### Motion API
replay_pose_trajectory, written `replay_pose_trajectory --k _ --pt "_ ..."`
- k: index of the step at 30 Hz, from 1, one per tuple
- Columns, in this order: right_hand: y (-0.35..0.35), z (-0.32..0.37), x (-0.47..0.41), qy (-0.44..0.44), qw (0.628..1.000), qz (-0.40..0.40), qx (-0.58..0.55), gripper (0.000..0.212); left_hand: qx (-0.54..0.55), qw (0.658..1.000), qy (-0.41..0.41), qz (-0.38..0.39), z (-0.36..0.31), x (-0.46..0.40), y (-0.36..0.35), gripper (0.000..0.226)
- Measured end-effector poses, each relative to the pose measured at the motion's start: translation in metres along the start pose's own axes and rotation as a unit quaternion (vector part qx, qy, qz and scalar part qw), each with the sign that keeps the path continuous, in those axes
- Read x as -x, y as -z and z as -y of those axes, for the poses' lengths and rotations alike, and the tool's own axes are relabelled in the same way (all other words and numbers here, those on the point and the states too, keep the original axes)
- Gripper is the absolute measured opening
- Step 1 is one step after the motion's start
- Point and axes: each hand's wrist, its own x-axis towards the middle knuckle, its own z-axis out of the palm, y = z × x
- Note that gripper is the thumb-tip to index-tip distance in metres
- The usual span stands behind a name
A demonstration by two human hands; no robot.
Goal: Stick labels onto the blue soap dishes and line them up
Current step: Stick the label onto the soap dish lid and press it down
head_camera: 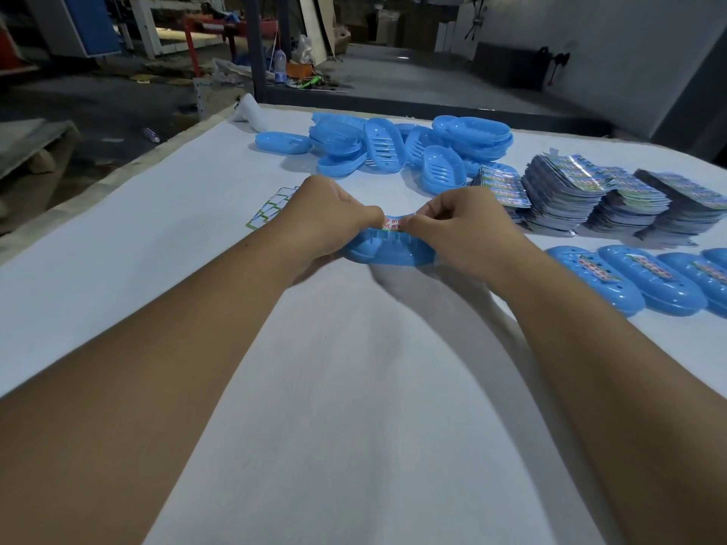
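A blue soap dish [387, 251] is held just above the white table, in the middle of the view. My left hand [328, 220] grips its left end, and my right hand [458, 230] grips its right end. Between the thumbs and fingers of both hands a small white label with red characters [393, 223] is pinched over the dish's far rim. A heap of unlabelled blue dishes [393, 145] lies at the back of the table. A row of labelled blue dishes [645, 279] stands side by side at the right.
Stacks of shiny printed label cards [598, 196] fill the right rear of the table. A sheet of green-edged stickers [271, 208] lies to the left of my left hand. A white object [250, 112] rests at the table's far left corner. Factory floor with clutter lies beyond.
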Motion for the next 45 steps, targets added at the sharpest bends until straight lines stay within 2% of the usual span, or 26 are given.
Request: replay_pose_trajectory --k 5,9,21,30,39,45 --pt "-0.0024 -0.0005 -0.0014 -0.002 1.000 0.002 0.007 0.028 0.007 1.000 0.006 0.014 0.0017 -0.0009 -0.0001 0.015" --pt "-0.0025 -0.0012 -0.0020 -0.004 1.000 0.004 0.006 0.029 0.004 1.000 0.004 0.017 0.0027 -0.0006 0.0002 0.011" --pt "-0.0028 -0.0053 -0.0049 -0.002 1.000 0.008 0.011 0.027 -0.060 0.998 -0.007 0.004 0.0069 -0.0049 -0.0008 0.016" --pt "-0.0036 -0.0057 -0.0055 -0.008 1.000 0.009 0.019 0.024 -0.064 0.998 -0.001 -0.009 0.0055 -0.0046 -0.0005 0.015" --pt "-0.0026 -0.0026 -0.0030 -0.012 1.000 0.009 0.026 0.025 -0.059 0.998 0.001 -0.009 0.0034 -0.0007 -0.0022 0.031" --pt "-0.0038 -0.0007 -0.0012 -0.008 0.999 0.009 0.053 0.027 -0.066 0.998 -0.005 -0.013 0.0032 0.0006 -0.0040 0.029"
